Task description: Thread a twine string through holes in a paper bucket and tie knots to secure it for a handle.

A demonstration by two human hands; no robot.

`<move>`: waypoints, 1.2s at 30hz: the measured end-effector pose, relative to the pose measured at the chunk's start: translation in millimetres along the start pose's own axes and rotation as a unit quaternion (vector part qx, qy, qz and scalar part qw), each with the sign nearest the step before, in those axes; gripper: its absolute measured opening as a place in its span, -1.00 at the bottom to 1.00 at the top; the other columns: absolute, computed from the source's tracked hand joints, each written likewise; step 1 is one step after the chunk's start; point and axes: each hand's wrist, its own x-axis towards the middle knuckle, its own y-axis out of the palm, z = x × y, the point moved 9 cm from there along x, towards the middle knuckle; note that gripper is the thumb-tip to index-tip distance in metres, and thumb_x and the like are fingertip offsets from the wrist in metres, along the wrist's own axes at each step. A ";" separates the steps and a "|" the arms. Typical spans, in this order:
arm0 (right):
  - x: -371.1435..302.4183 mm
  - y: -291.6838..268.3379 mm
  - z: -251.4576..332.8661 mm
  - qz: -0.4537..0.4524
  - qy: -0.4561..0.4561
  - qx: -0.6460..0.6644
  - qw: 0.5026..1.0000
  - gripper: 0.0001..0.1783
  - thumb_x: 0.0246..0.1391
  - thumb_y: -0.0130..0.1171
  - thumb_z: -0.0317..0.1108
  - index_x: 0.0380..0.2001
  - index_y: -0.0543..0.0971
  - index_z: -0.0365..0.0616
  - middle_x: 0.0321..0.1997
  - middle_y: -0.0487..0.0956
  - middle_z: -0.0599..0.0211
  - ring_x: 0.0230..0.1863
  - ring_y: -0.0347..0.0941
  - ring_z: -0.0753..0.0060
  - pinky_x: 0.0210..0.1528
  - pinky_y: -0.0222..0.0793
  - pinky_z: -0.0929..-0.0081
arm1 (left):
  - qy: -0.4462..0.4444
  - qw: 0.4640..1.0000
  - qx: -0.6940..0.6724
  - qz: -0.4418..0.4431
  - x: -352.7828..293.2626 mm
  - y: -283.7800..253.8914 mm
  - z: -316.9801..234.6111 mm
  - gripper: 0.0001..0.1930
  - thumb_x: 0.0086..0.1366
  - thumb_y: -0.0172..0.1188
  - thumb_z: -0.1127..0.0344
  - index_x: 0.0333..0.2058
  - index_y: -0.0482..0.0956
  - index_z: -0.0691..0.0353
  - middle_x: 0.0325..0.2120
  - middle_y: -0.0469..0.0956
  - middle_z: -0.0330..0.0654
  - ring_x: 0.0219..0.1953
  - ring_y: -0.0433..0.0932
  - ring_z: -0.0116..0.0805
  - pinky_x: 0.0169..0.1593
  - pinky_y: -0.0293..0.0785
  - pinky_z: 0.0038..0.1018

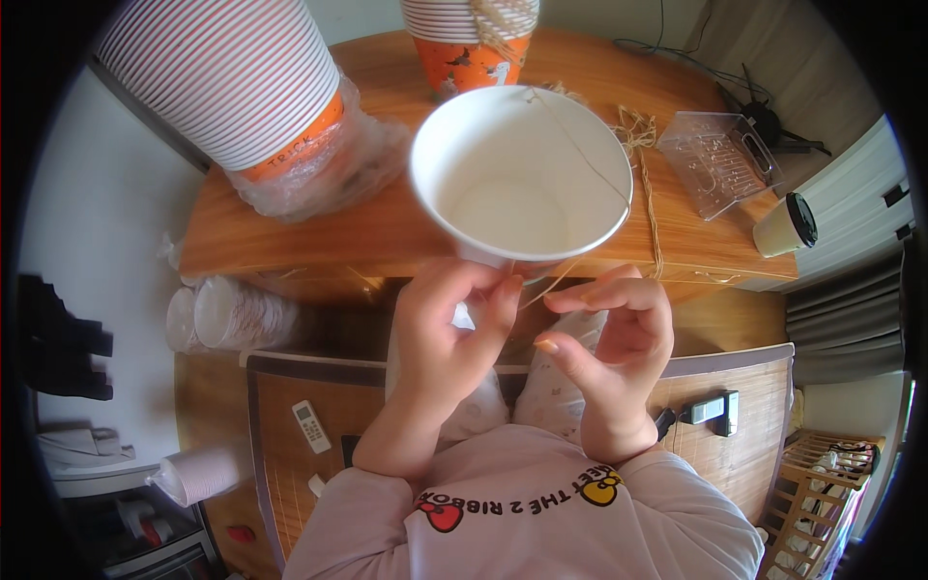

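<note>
A large white paper bucket (503, 208) stands at the table's front edge, its open mouth tilted toward me. A thin tan string (585, 150) runs across its mouth from the far rim to the right rim. My left hand (449, 324) is just below the near rim, thumb and forefinger pinched on the lower stretch of string. That stretch slants up to the right, past the fingertips of my right hand (619, 338). My right hand is open, thumb and fingers apart, close to the string. The bucket's outer wall is mostly hidden.
On the wooden table (377, 237) are a tall plastic-wrapped bucket stack (232, 87), another orange stack (469, 58), a tan string bundle (638, 130), a clear plastic box (720, 159) and a lidded cup (785, 227). A remote (311, 425) lies on the mat beside me.
</note>
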 end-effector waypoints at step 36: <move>42.1 43.8 36.4 0.133 -0.134 -0.310 0.932 -0.51 -0.08 0.10 -0.59 0.01 0.43 -0.12 -0.35 0.57 0.40 -0.28 0.53 0.29 0.15 0.20 0.06 | -0.095 0.992 -0.081 -0.021 -0.5 1.1 1.8 -0.87 0.24 0.28 0.47 -0.23 0.58 0.33 -0.47 0.66 -0.22 -0.45 0.61 -0.56 -0.40 0.47 -0.63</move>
